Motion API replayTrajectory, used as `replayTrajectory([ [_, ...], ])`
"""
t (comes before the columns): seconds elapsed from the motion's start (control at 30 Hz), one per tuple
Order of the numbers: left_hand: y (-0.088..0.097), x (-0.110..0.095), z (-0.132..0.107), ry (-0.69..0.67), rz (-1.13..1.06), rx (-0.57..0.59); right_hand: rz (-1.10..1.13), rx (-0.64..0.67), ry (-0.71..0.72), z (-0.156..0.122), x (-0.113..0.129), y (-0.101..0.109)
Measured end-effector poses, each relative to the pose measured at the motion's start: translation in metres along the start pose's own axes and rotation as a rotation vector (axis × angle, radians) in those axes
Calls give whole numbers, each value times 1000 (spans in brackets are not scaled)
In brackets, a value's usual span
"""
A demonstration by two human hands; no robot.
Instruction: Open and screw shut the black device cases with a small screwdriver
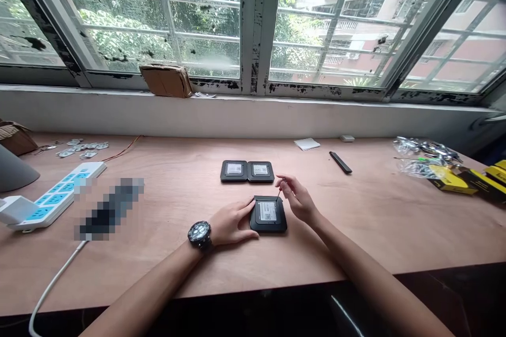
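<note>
A black square drive case [280, 222] with a white printed label in its middle lies flat on the wooden table in front of me. My left hand [234, 222], with a watch on its wrist, grips the case along its left side, the thumb at the lower corner. Above the case's upper right part is my right hand [299, 197]. Its fingers are closed on a thin screwdriver [279, 192], whose tip points down at the case's top edge. Two similar labelled cases [234, 169] lie side by side just behind. The screwdriver's handle is mostly hidden by my fingers.
At left are a white power strip [55, 197], a blurred-out object with a white cable [55, 279], and small plastic packets [89, 146]. A black strip-shaped object [340, 162] and white paper [307, 144] lie behind right. Yellow-black boxes [454, 179] are far right.
</note>
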State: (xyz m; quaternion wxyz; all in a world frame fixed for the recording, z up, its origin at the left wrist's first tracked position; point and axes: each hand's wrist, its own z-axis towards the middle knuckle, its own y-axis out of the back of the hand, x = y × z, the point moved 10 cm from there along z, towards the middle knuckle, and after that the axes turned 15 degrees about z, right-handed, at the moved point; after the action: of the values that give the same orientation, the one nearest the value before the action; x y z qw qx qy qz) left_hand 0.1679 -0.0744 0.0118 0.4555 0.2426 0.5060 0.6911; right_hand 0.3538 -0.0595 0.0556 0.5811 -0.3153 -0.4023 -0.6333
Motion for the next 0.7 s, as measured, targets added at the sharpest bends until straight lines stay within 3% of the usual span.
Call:
replayTrajectory([
  [0.37, 13, -3, 2, -37, 47, -32, 222, 10, -107, 9, 2, 6],
  [0.53, 21, -9, -5, -59, 87, -98, 207, 116, -127, 5, 5, 0],
  [0.7, 17, -35, -14, -175, 199, -175, 170, -147, 30, 13, 20, 12],
])
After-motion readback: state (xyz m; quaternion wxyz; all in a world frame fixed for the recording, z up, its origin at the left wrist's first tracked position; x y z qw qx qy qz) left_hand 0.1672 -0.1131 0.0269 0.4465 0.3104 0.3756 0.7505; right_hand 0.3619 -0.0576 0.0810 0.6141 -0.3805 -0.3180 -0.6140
